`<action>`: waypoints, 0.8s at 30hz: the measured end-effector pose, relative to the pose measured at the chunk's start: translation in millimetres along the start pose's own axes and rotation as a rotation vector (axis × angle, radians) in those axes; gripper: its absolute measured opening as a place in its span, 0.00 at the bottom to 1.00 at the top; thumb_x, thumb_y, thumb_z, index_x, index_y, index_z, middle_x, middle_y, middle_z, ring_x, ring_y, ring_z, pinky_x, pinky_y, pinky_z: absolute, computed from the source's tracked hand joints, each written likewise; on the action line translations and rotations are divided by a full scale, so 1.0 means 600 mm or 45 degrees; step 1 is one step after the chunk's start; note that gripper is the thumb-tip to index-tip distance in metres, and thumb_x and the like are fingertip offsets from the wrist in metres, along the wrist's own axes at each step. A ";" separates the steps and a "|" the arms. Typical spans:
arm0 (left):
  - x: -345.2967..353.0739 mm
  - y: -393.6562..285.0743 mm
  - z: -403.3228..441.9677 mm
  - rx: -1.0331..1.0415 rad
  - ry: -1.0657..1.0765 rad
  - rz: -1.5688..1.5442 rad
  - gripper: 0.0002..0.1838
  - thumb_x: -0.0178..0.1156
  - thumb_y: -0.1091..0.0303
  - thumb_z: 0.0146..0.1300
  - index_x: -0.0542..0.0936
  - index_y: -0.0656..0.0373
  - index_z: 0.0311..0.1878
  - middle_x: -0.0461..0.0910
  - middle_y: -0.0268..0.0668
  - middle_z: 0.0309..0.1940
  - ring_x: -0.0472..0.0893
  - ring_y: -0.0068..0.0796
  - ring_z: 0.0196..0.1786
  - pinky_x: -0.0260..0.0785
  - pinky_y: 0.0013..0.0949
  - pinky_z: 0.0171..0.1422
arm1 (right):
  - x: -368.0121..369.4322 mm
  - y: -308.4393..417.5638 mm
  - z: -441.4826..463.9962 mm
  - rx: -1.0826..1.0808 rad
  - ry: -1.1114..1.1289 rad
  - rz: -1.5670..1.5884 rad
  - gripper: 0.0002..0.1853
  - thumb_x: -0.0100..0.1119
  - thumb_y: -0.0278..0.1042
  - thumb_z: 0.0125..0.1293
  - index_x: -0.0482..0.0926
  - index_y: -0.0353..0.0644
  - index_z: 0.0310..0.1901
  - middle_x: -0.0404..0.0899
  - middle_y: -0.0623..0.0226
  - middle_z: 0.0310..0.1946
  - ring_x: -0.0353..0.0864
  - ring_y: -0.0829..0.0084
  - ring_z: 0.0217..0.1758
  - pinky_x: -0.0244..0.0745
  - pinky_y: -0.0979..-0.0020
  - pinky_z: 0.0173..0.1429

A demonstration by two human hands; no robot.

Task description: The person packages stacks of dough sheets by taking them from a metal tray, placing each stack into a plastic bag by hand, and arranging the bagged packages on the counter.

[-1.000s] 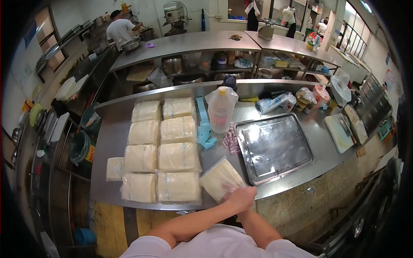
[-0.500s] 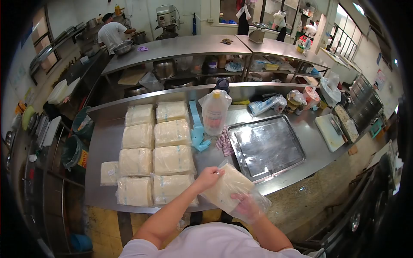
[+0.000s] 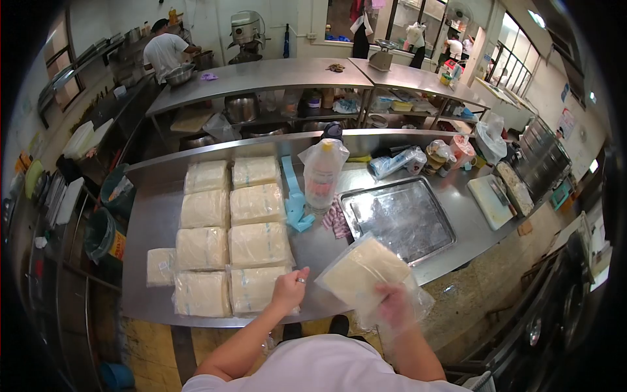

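My right hand [image 3: 396, 306] grips a clear plastic bag holding a stack of thin, pale square sheets [image 3: 363, 269], like pastry wrappers. The bag is tilted in front of the metal tray, and part of the plastic hangs loosely around my wrist. Apart from the bag, my left hand [image 3: 289, 290] is beside the nearest right-hand pack, fingers curled in, a ring on one finger. Nothing shows in it. Several similar bagged packs [image 3: 260, 244] lie in two columns on the steel table [image 3: 147, 215]. One smaller pack [image 3: 160, 267] lies left of them.
A shiny metal tray [image 3: 400, 215] lies to the right. Behind the packs stand a plastic-covered bottle [image 3: 322, 175], blue plastic [image 3: 298, 206] and a striped cloth [image 3: 335, 219]. A cutting board [image 3: 490, 201] lies far right. One person [image 3: 164, 52] works at the back left.
My left hand has let go of the bag's edge and moved left and down. My right hand has shifted the bag slightly right, turning it.
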State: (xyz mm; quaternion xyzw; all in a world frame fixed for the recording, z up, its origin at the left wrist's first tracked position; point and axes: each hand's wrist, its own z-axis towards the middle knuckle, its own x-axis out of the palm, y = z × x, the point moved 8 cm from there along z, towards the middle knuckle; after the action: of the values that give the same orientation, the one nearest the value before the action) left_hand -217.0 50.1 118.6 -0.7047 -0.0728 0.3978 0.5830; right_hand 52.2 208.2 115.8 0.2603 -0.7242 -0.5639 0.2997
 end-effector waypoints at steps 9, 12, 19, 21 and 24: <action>0.030 0.050 -0.030 -0.144 0.021 -0.259 0.18 0.60 0.57 0.75 0.80 0.64 0.34 0.79 0.43 0.21 0.79 0.44 0.25 0.72 0.44 0.35 | 0.208 -0.058 0.117 -0.610 0.085 -2.019 0.46 0.56 0.54 0.71 0.53 0.36 0.82 0.52 0.43 0.82 0.49 0.41 0.86 0.48 0.43 0.84; 0.060 0.044 -0.067 -0.028 0.101 -0.050 0.12 0.65 0.62 0.68 0.80 0.62 0.43 0.84 0.45 0.36 0.84 0.47 0.36 0.77 0.45 0.43 | 0.203 -0.178 0.096 -0.494 0.210 -1.996 0.43 0.55 0.55 0.71 0.59 0.37 0.80 0.54 0.42 0.82 0.50 0.38 0.85 0.48 0.39 0.84; 0.093 -0.040 -0.123 0.405 0.012 0.677 0.25 0.69 0.66 0.57 0.74 0.60 0.58 0.76 0.50 0.59 0.82 0.49 0.56 0.78 0.50 0.55 | 0.148 -0.099 -0.045 -0.365 0.358 -1.476 0.29 0.64 0.33 0.62 0.77 0.42 0.66 0.78 0.47 0.56 0.77 0.45 0.60 0.75 0.50 0.63; 0.115 -0.033 -0.102 0.420 -0.003 0.842 0.22 0.68 0.64 0.58 0.77 0.61 0.54 0.79 0.51 0.56 0.83 0.48 0.55 0.79 0.50 0.54 | 0.135 -0.034 -0.028 -0.570 0.158 -1.556 0.27 0.64 0.31 0.60 0.80 0.43 0.63 0.81 0.50 0.45 0.81 0.48 0.50 0.79 0.52 0.55; 0.188 0.099 -0.074 0.195 0.396 0.972 0.14 0.66 0.64 0.60 0.83 0.58 0.47 0.84 0.46 0.40 0.85 0.50 0.46 0.78 0.52 0.50 | 0.108 -0.040 0.016 -0.689 0.147 -1.670 0.22 0.65 0.30 0.58 0.84 0.42 0.57 0.80 0.53 0.39 0.81 0.51 0.46 0.80 0.55 0.50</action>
State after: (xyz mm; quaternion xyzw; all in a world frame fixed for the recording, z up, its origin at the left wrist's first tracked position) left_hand -133.8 61.6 13.0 -0.6873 0.3122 0.4786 0.4485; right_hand 2.0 162.6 100.1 0.5885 -0.2358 -0.7733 -0.0094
